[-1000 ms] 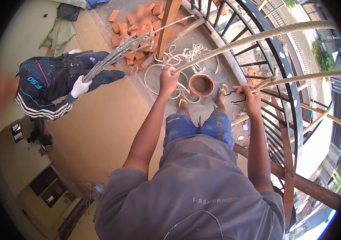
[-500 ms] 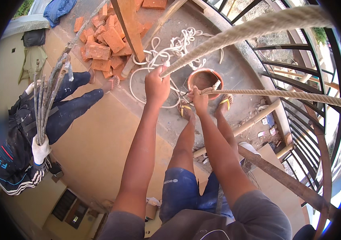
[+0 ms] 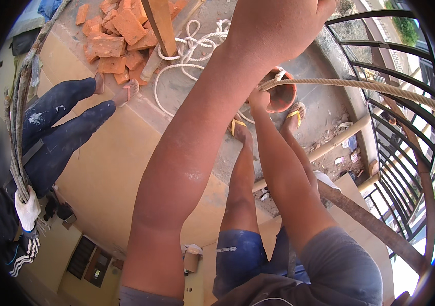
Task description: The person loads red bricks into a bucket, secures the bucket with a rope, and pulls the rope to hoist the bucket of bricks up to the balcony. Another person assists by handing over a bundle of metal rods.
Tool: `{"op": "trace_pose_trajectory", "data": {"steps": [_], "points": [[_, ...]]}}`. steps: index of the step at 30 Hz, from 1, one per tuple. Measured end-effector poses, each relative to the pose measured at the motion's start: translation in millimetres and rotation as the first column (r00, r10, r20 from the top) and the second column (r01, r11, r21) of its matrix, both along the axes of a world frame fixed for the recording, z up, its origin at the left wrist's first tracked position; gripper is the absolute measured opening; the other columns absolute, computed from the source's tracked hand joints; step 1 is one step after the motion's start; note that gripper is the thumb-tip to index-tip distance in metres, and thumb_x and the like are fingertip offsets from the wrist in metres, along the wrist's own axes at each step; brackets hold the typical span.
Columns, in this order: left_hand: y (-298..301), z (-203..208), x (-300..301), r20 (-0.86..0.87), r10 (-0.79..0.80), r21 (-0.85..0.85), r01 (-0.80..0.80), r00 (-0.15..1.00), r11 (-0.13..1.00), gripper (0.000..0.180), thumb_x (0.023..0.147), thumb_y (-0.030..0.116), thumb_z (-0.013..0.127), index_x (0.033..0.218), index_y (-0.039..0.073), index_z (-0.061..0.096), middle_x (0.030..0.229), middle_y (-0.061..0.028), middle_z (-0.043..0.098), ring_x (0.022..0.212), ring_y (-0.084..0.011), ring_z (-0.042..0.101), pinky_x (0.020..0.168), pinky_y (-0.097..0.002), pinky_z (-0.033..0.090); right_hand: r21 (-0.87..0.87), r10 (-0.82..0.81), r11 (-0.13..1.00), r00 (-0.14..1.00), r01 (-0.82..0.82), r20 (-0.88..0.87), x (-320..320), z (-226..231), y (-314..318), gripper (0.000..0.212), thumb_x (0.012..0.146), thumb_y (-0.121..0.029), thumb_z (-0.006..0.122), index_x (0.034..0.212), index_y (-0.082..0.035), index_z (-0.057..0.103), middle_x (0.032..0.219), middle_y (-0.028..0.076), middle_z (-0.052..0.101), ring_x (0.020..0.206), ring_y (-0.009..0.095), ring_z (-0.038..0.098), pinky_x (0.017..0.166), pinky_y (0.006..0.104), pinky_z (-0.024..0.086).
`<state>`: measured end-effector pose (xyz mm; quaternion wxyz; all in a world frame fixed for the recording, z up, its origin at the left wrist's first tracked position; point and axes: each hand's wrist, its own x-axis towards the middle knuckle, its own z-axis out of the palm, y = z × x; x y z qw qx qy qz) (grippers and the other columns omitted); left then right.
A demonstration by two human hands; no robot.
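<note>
My left hand (image 3: 291, 23) is raised high across the top of the head view. Its back faces me, the picture's edge cuts it off, and most of its fingers are hidden. Lower down, my right hand (image 3: 259, 99) is closed around a tan rope (image 3: 350, 83) beside a reddish-brown bucket (image 3: 294, 97). From that hand the rope runs rightward to the railing side. The bucket stands on the floor just in front of my sandalled feet, partly covered by my left wrist and right hand. Loops of white rope (image 3: 191, 50) lie on the floor left of my raised forearm.
Broken orange bricks (image 3: 109, 45) are piled at the far left, near a wooden post (image 3: 161, 25). A co-worker's gloved hand (image 3: 27, 209) holds long rough rods (image 3: 16, 122) at left. A black metal railing (image 3: 401, 76) lines the right, with a wooden beam (image 3: 365, 222) below.
My left hand has gone up and right; the thick rope it gripped no longer shows. My right hand stays on its rope. The co-worker and rods sit farther left in view.
</note>
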<state>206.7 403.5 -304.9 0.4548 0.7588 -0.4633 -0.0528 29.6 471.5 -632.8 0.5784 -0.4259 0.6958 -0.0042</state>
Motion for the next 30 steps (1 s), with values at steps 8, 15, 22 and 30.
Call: {"op": "trace_pose_trajectory", "data": {"steps": [8,15,22,30], "points": [[-5.0,13.2,10.0,0.003,0.018,-0.158,-0.017,1.000,0.987,0.032,0.094,0.022,0.058,0.079,-0.006,0.060,0.072,-0.0287,0.062,0.076,-0.0466,0.063,0.069,-0.0506,0.049,0.075,0.063,0.995,0.998,-0.064,0.014,-20.8,-27.4,16.0,0.038,0.089,-0.028,0.061,0.083,0.009,0.068,0.072,0.012,0.070,0.058,0.022,0.071,0.055,0.0338,0.055],[-9.3,-4.8,11.2,0.078,0.050,-0.113,-0.041,0.996,0.993,0.030,0.095,0.021,0.058,0.085,-0.007,0.062,0.076,-0.0283,0.063,0.080,-0.0472,0.063,0.071,-0.0510,0.050,-0.069,-0.118,0.988,0.970,0.136,0.210,-24.3,-31.8,19.3,0.038,0.094,-0.025,0.061,0.082,0.011,0.067,0.074,0.013,0.071,0.061,0.022,0.072,0.059,0.0330,0.055],[11.0,-48.1,4.4,-0.092,0.134,0.139,-0.121,0.987,0.983,0.025,0.094,0.020,0.059,0.093,-0.004,0.065,0.076,-0.0276,0.063,0.078,-0.0468,0.063,0.068,-0.0508,0.048,-0.101,-0.199,0.970,0.960,0.221,0.196,-48.8,33.7,17.8,0.034,0.096,-0.021,0.060,0.083,0.010,0.065,0.075,0.015,0.070,0.061,0.020,0.070,0.055,0.0306,0.055],[4.7,-12.2,-11.1,-0.103,0.192,0.074,-0.185,0.976,0.980,0.033,0.097,0.025,0.057,0.089,-0.007,0.063,0.066,-0.0251,0.058,0.065,-0.0393,0.064,0.061,-0.0456,0.047,0.081,-0.078,0.995,0.967,0.060,0.243,-63.5,42.1,35.0,0.029,0.097,-0.019,0.055,0.095,0.009,0.060,0.072,0.014,0.066,0.053,0.021,0.068,0.047,0.0310,0.056]]}}
